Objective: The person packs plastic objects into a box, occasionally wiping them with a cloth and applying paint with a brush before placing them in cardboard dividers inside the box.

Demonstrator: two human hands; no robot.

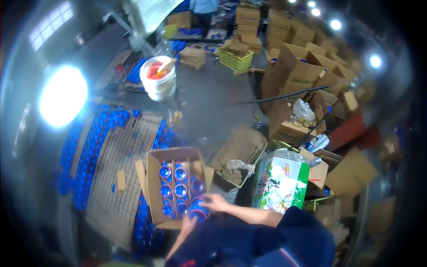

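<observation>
An opened cardboard box [155,155] stands in front of me with its flaps spread. Cardboard dividers split it into columns, and several round, shiny blue cup-like pieces [180,190] sit in them. Over the box's near right corner, a blue cup-like piece [199,215] is between my hands. My left hand [188,225] closes on its lower left side. From the right, my right hand [215,203] reaches across with its fingers on the top of that piece. The fingers partly hide the piece, so its full shape cannot be made out.
Rows of blue pieces [91,153] flank a slatted conveyor [126,160] at left. Beyond stands a white bucket [159,86] with red contents. Flattened cardboard [238,149] and a green-white carton [282,180] lie right of the box. Stacked cartons [293,66] fill the far right; a person [203,11] stands far back.
</observation>
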